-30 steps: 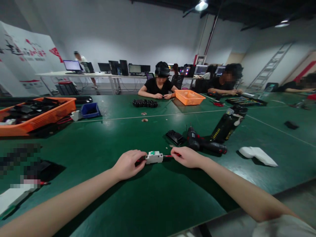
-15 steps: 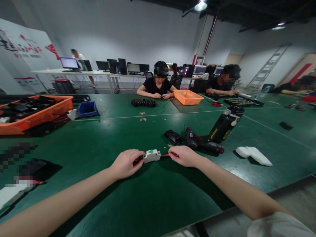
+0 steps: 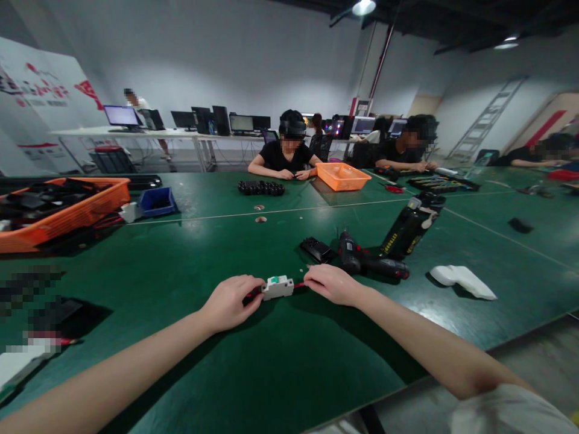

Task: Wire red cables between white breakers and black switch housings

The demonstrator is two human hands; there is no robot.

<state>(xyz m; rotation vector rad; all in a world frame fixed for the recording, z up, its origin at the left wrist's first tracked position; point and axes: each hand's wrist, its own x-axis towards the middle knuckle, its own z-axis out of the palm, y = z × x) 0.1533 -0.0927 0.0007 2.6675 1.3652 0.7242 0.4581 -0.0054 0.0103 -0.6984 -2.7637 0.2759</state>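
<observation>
White breaker (image 3: pixel 277 287) at near centre of green desk (image 3: pixel 271 367). L hand (image 3: pixel 231 301) closed on left wire (image 3: pixel 251 295) by its left end. R hand (image 3: pixel 333 286) pinched shut on right wire (image 3: pixel 299 286), slightly closer to breaker than 0.5 s ago; less wire exposed.

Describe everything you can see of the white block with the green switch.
The white block looks like a plastic circuit breaker: boxy and stepped, with a green switch on its raised middle. It sits level between the left hand and right hand, over the green table. A red-and-black wire runs from its right end to the right hand; the left hand grips a red-and-dark lead at its left end. Contact with the table is unclear.
</observation>
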